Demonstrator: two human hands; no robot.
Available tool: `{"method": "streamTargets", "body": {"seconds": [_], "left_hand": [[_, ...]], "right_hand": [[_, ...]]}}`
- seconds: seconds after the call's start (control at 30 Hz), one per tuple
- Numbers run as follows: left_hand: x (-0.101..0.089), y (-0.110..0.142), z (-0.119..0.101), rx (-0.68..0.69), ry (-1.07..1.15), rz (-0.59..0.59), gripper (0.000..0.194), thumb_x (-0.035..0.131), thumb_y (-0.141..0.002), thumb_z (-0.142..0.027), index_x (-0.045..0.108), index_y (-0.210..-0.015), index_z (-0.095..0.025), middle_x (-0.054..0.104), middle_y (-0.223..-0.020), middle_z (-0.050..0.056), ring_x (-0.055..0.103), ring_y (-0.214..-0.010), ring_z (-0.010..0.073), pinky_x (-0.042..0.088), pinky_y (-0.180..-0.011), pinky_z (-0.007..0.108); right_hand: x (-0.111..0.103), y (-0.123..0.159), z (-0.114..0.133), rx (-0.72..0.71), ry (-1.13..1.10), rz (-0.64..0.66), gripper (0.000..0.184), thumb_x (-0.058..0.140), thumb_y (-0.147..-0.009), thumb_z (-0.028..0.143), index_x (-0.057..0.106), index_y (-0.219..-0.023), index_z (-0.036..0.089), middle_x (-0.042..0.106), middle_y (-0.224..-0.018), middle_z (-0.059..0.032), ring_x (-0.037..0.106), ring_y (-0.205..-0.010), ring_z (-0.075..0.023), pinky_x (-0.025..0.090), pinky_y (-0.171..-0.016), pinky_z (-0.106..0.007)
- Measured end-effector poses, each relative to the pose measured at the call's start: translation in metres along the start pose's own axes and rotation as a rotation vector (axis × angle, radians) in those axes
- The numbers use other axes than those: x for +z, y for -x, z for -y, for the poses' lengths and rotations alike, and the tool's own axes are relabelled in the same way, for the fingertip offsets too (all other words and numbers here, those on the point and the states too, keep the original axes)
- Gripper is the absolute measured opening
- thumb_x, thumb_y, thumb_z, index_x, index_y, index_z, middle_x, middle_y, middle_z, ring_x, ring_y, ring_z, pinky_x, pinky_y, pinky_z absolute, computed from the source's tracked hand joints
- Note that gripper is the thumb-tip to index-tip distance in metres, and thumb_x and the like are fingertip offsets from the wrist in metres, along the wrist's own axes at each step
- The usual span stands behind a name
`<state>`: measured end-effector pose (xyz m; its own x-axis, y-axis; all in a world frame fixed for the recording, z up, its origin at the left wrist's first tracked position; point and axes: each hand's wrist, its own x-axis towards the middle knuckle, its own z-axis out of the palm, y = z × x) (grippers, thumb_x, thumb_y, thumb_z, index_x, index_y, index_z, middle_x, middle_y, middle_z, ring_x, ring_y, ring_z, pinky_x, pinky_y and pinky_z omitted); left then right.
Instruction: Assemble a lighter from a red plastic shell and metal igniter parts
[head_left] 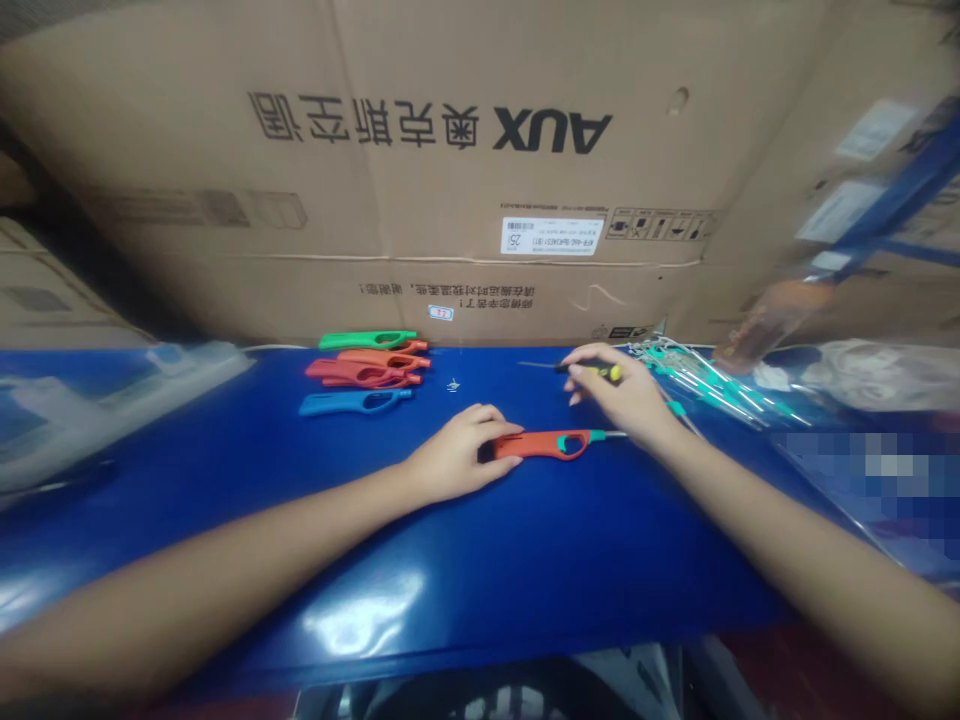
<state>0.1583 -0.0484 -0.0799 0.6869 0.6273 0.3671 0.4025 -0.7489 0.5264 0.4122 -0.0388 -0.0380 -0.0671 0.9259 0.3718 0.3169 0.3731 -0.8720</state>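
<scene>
My left hand [469,455] is closed on the handle end of an orange gas lighter [536,444] lying on the blue table. The lighter has a green trigger and a metal rod that points right, partly behind my right wrist. My right hand [611,385] grips a screwdriver [615,373] with a yellow and black handle. Its thin shaft points left, above the table beyond the lighter. A few tiny screws [453,385] lie to the left of the screwdriver's tip. Farther left are a green lighter body [367,340], several orange-red lighter bodies [360,375] and a blue one [356,402].
A large cardboard box [420,200] stands along the back of the blue table [450,580]. Metal rods with green parts [712,385] lie in a pile at right, near a bottle [780,320] and a plastic bag [885,375]. Clear plastic [180,390] lies at left.
</scene>
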Motion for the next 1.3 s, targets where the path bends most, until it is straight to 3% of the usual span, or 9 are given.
{"method": "streamTargets", "body": {"seconds": [0.07, 0.13, 0.23, 0.3, 0.4, 0.7, 1.03, 1.3], "left_hand": [[-0.003, -0.001, 0.000, -0.008, 0.008, -0.017, 0.040, 0.070, -0.086, -0.041, 0.068, -0.121, -0.021, 0.067, -0.107, 0.008, 0.064, -0.100, 0.0219, 0.052, -0.091, 0.036], [-0.011, -0.003, 0.003, -0.011, -0.013, -0.077, 0.032, 0.067, -0.088, -0.041, 0.070, -0.112, -0.020, 0.068, -0.104, 0.008, 0.065, -0.096, 0.0212, 0.052, -0.089, 0.035], [-0.027, -0.008, 0.018, -0.050, -0.177, -0.240, 0.014, 0.058, -0.091, -0.028, 0.067, -0.091, -0.018, 0.069, -0.094, 0.007, 0.063, -0.093, 0.0223, 0.049, -0.091, 0.039], [-0.036, -0.011, 0.031, -0.134, -0.285, -0.318, 0.004, 0.057, -0.085, -0.020, 0.061, -0.086, -0.018, 0.067, -0.090, 0.006, 0.061, -0.089, 0.0237, 0.048, -0.087, 0.040], [-0.041, -0.012, 0.047, -0.226, -0.279, -0.362, 0.012, 0.055, -0.079, -0.013, 0.054, -0.089, -0.020, 0.065, -0.090, 0.005, 0.060, -0.085, 0.0229, 0.049, -0.081, 0.038], [-0.032, -0.013, 0.059, -0.266, -0.069, -0.365, 0.034, 0.055, -0.072, -0.008, 0.045, -0.101, -0.021, 0.063, -0.101, 0.006, 0.066, -0.098, 0.0208, 0.051, -0.088, 0.035], [-0.031, -0.014, 0.059, -0.273, -0.078, -0.369, 0.033, 0.055, -0.072, -0.007, 0.047, -0.101, -0.020, 0.065, -0.103, 0.007, 0.067, -0.100, 0.0223, 0.052, -0.092, 0.038], [-0.032, -0.014, 0.061, -0.228, -0.098, -0.432, 0.030, 0.059, -0.078, -0.014, 0.052, -0.107, -0.018, 0.066, -0.110, 0.010, 0.065, -0.106, 0.0236, 0.052, -0.098, 0.042]], "right_hand": [[0.022, -0.001, 0.001, 0.023, -0.045, 0.143, 0.025, 0.066, -0.085, 0.041, 0.065, -0.098, 0.020, 0.067, -0.093, -0.0046, 0.064, -0.063, -0.0141, 0.057, -0.064, -0.035], [0.041, -0.007, -0.002, 0.027, -0.069, 0.193, 0.024, 0.067, -0.084, 0.039, 0.066, -0.098, 0.020, 0.068, -0.096, -0.0042, 0.062, -0.061, -0.0119, 0.057, -0.063, -0.033], [0.063, -0.022, -0.008, 0.046, -0.163, 0.147, 0.024, 0.068, -0.081, 0.035, 0.063, -0.100, 0.021, 0.068, -0.097, -0.0028, 0.063, -0.066, -0.0117, 0.058, -0.061, -0.030], [0.074, -0.032, -0.014, 0.068, -0.248, 0.094, 0.024, 0.068, -0.080, 0.031, 0.062, -0.101, 0.022, 0.068, -0.102, -0.0034, 0.064, -0.070, -0.0121, 0.058, -0.061, -0.029], [0.084, -0.042, -0.021, 0.123, -0.324, 0.048, 0.023, 0.068, -0.077, 0.027, 0.062, -0.098, 0.021, 0.069, -0.101, -0.0045, 0.064, -0.068, -0.0121, 0.057, -0.059, -0.029], [0.082, -0.043, -0.024, 0.273, -0.524, 0.053, 0.027, 0.074, -0.071, 0.025, 0.062, -0.095, 0.020, 0.072, -0.095, -0.0032, 0.063, -0.065, -0.0104, 0.054, -0.057, -0.026], [0.080, -0.041, -0.024, 0.310, -0.603, 0.037, 0.026, 0.075, -0.071, 0.022, 0.063, -0.094, 0.018, 0.073, -0.091, -0.0034, 0.066, -0.064, -0.0109, 0.057, -0.061, -0.027], [0.071, -0.042, -0.017, 0.293, -0.670, -0.058, 0.024, 0.076, -0.068, 0.021, 0.063, -0.088, 0.018, 0.074, -0.085, -0.0036, 0.064, -0.060, -0.0107, 0.055, -0.059, -0.026]]}}
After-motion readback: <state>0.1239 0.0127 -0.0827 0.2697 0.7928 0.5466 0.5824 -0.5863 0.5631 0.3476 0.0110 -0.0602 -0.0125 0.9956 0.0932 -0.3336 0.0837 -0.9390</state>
